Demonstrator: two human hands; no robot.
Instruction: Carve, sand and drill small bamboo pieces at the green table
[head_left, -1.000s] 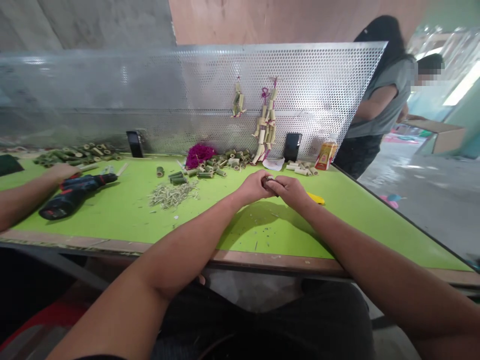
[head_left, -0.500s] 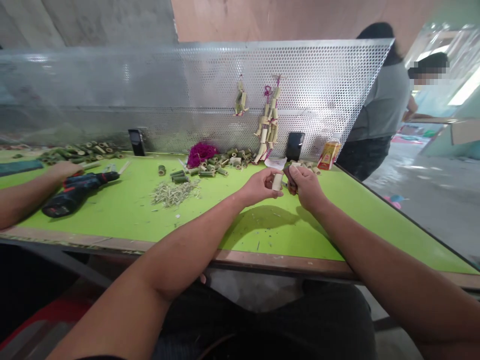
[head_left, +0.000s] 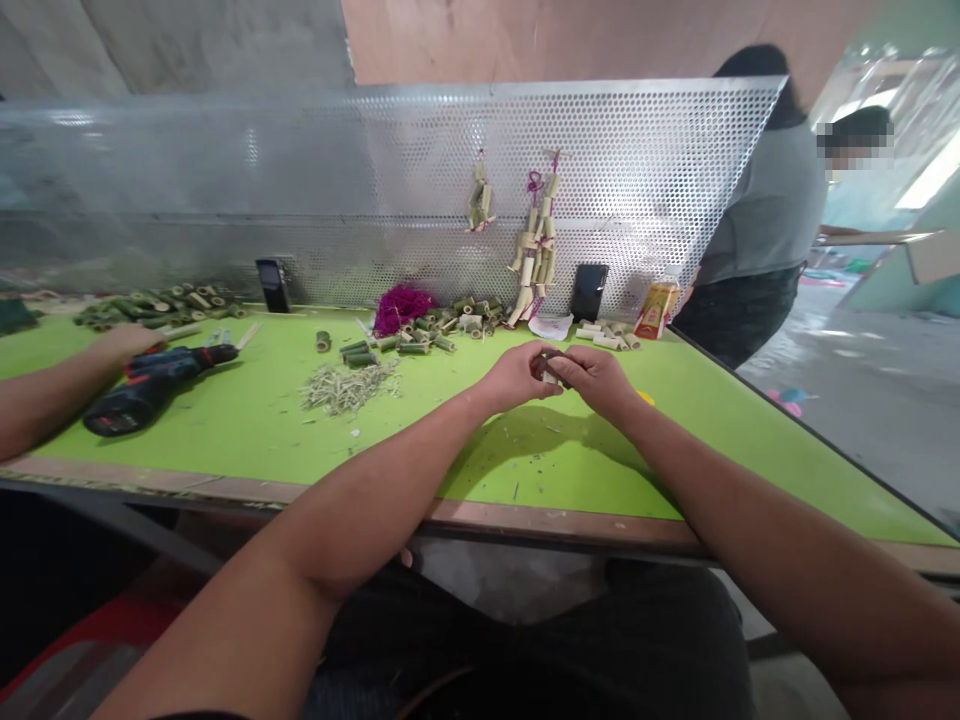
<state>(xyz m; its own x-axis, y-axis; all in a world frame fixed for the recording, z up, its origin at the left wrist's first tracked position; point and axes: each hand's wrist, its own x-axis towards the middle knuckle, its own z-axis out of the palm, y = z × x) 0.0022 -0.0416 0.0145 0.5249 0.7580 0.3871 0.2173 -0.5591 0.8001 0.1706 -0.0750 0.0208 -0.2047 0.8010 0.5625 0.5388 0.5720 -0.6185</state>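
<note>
My left hand [head_left: 517, 376] has its fingers closed round a short, pale bamboo piece [head_left: 550, 378], mostly hidden by the fingers. Against it, my right hand [head_left: 596, 376] grips a small dark brown thing [head_left: 554, 356] whose kind I cannot make out. The two hands meet above the green tabletop [head_left: 525, 450]. Several pale peeled bamboo pieces [head_left: 606, 338] lie just behind my right hand, close to a white scrap of paper [head_left: 551, 327].
Green bamboo pieces [head_left: 420, 345], purple string [head_left: 403, 308] and a pile of shavings [head_left: 349, 386] lie left of my hands. A co-worker's hand [head_left: 127, 345] is beside a cordless drill [head_left: 157, 385]. Bamboo figures [head_left: 536, 245] hang on the perforated metal panel [head_left: 622, 150]. Behind stands a bottle [head_left: 658, 308].
My right hand has moved left, bringing the dark thing against the bamboo piece. A yellow item now shows beside my right wrist. The person at the right has shifted slightly.
</note>
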